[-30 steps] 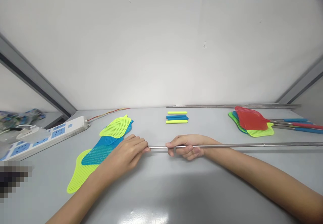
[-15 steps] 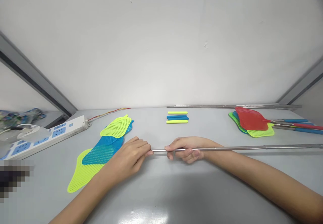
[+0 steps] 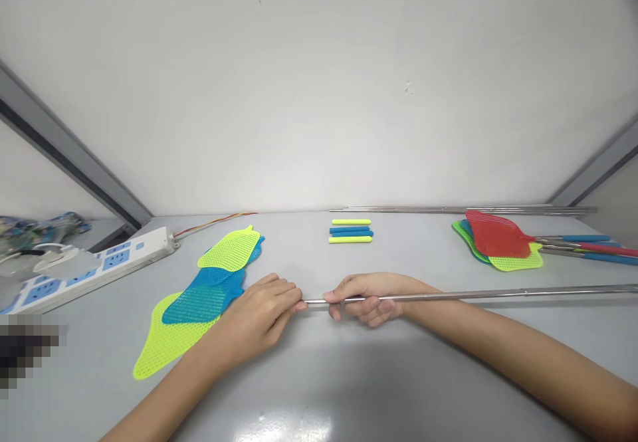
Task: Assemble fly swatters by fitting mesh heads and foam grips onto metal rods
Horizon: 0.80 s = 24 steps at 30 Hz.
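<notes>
- Far left, some clutter [image 3: 44,228] lies beyond the frame post [image 3: 64,146], too blurred to make out.
- The power strip [image 3: 118,257] sits aslant on the table [image 3: 399,389], with plugs [image 3: 64,262] in its near end; thin red and yellow wires [image 3: 232,217] run from its far end towards the wall [image 3: 319,96].
- Just right of it, mesh heads overlap in a slanting row: a yellow head [image 3: 162,342] nearest, a blue head [image 3: 202,296] partly over it, then another yellow head [image 3: 230,250] on top of a second blue one [image 3: 256,249].
- The left hand [image 3: 266,306], beside the heads, has its thumb and fingers pinched on the rod [image 3: 473,294] at its left end; the tip is hidden in the grasp.
- Beyond the hands, near the wall, four short tubes [image 3: 351,239] lie side by side, two yellow and two blue.
- The right hand [image 3: 366,296] grasps the rod close to the left hand, thumb pressed on it and fingers curled.
- The rod extends rightward, level, across the right forearm and out of view.
- Behind, spare rods [image 3: 448,210] lie along the wall.
- Far right, swatters [image 3: 498,236] are stacked, red uppermost, their handles [image 3: 585,238] pointing right.
</notes>
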{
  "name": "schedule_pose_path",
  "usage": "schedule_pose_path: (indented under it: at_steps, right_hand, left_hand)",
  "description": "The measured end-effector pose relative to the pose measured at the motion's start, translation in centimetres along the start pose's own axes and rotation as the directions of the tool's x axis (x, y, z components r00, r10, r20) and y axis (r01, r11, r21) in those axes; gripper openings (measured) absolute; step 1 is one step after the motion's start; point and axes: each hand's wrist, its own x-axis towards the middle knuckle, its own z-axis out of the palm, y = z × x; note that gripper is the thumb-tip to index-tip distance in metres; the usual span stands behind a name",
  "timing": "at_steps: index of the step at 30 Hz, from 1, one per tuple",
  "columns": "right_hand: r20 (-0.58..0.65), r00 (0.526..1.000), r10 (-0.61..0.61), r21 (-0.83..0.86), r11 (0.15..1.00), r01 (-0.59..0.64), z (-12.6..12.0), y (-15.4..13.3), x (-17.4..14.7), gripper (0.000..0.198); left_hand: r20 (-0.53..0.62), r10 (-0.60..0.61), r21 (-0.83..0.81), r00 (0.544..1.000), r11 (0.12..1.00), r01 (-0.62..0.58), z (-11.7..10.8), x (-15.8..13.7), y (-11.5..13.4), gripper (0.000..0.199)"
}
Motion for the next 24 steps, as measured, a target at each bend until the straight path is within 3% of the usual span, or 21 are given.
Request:
schedule_pose_path:
  at_steps: [24]
  right_hand:
    - [0.005,1.0,0.004,0.004,1.0,-0.004,-0.07,0.25,0.3,0.022]
  left_hand:
    - [0.023,-0.047,-0.085,0.999,0.995,0.049,-0.01,0.15,0.13,0.028]
